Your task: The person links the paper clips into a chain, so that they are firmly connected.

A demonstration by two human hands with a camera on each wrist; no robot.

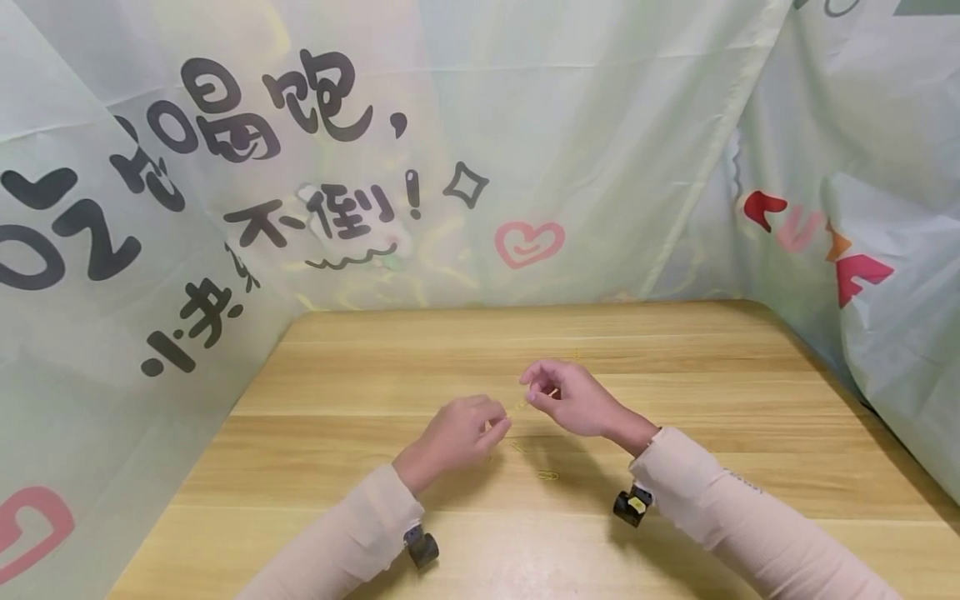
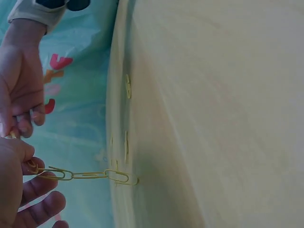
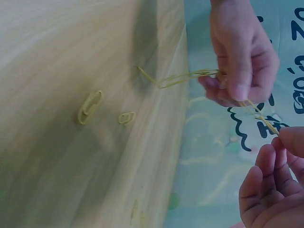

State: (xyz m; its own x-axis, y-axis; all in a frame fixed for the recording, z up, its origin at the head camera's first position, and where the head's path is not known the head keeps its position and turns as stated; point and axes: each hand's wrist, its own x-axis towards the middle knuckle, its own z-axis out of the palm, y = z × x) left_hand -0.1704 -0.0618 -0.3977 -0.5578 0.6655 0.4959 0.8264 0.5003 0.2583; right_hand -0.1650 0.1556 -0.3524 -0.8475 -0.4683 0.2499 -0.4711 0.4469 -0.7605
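Note:
My left hand (image 1: 459,435) pinches a chain of yellow paper clips (image 2: 90,175) between thumb and fingers; several linked clips hang from it in the left wrist view. To its right and a little farther off, my right hand (image 1: 581,402) pinches a yellow clip (image 3: 263,118) between thumb and index finger. That clip reaches across the gap to the left hand's fingertips; whether it is hooked into the chain I cannot tell. Loose on the table below the hands lie a yellow paper clip (image 1: 547,475) and another clip (image 1: 517,447).
The wooden table (image 1: 337,358) has another small yellow clip (image 1: 577,353) behind the right hand. A printed pale cloth (image 1: 600,167) hangs behind the table and at both sides. Small black cameras (image 1: 422,547) are strapped at both wrists.

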